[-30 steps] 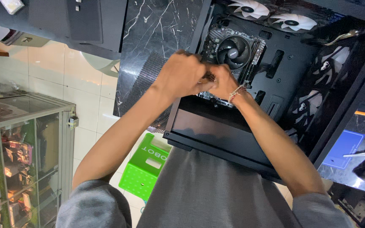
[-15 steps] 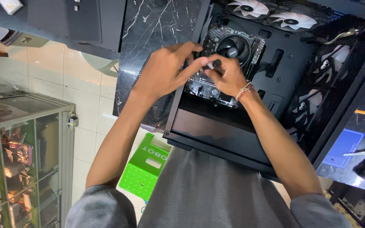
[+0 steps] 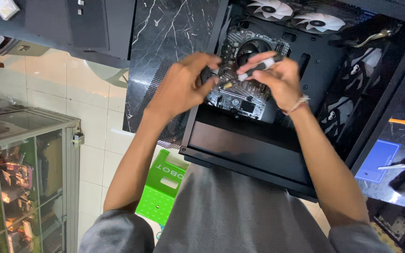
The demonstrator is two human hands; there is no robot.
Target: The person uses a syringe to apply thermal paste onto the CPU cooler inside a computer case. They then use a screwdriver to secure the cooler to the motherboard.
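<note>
Right hand [image 3: 282, 82] was clamped on a black-and-white handled screwdriver [image 3: 257, 67] above the green-black motherboard [image 3: 237, 96]. Left hand [image 3: 183, 86] was curled beside it over the motherboard; its grip couldn't be told.

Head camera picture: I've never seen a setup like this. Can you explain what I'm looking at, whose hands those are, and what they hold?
The view comes from a camera on the person's head, looking down past their grey shirt. Both bare hands reach into an open black computer case lying on its side. Inside sits a circuit board with a round cooler fan, and two white fans at the far end. The right hand holds a black and white screwdriver. The left hand is beside its tip, over the board. A green stool stands below.
</note>
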